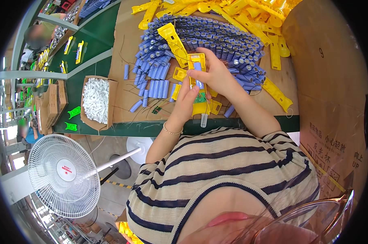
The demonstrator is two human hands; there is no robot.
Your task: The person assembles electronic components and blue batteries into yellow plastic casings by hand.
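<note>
Both my hands are closed around a yellow plastic housing [200,109] above the near edge of the cardboard-covered bench. Inside it lie a blue cylindrical battery cell [198,67] and a green circuit board [200,97]. My left hand [185,101] grips the housing's left side. From the right, my right hand [214,75] wraps the other side, its thumb across the cell. A pale strip [204,120] hangs at the near end. Just beyond lies another long yellow shell [174,40]. Left of my hands, loose blue cells [158,88] and a small circuit board [156,110] rest on the cardboard.
Stacked blue cells with wires [220,40] spread behind my hands, with yellow shells [237,12] heaped beyond. A cardboard box [114,97] of white pieces stands left, near green parts [74,112]. A tall carton [334,81] borders the right. A fan [66,175] stands lower left.
</note>
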